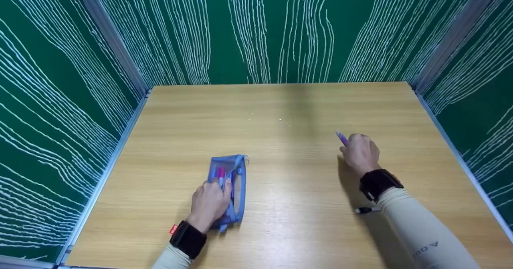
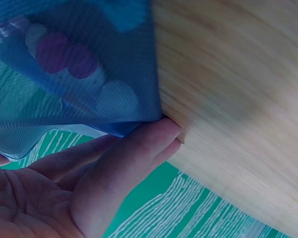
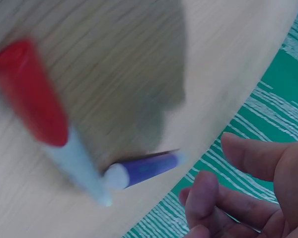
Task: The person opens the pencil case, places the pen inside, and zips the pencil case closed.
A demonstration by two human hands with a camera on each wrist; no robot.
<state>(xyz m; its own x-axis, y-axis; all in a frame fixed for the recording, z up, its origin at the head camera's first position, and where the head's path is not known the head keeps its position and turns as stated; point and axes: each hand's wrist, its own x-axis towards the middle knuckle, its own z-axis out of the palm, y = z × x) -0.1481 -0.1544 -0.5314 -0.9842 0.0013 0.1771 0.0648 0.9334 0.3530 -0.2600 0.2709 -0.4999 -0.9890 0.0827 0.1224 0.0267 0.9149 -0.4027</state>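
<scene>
A blue mesh pencil case (image 1: 215, 162) lies left of the table's middle, with several markers inside, pink ends (image 1: 220, 172) among them. My left hand (image 1: 210, 203) grips its side; in the left wrist view the fingers press against the mesh corner. Over to the right, my right hand (image 1: 360, 152) is just above the table, beside a purple marker (image 1: 342, 138). In the right wrist view its thumb and fingers (image 3: 253, 156) are apart, and the purple marker lies clear of them. A red-capped marker (image 3: 32, 94) shows there too; the head view does not show it.
A black-ended marker (image 1: 363, 210) lies partly hidden under the right forearm. Green walls (image 1: 272, 32) with white wavy lines enclose the wooden table (image 1: 280, 221) at the back and both sides. Tiny pale specks (image 1: 280, 119) dot the tabletop.
</scene>
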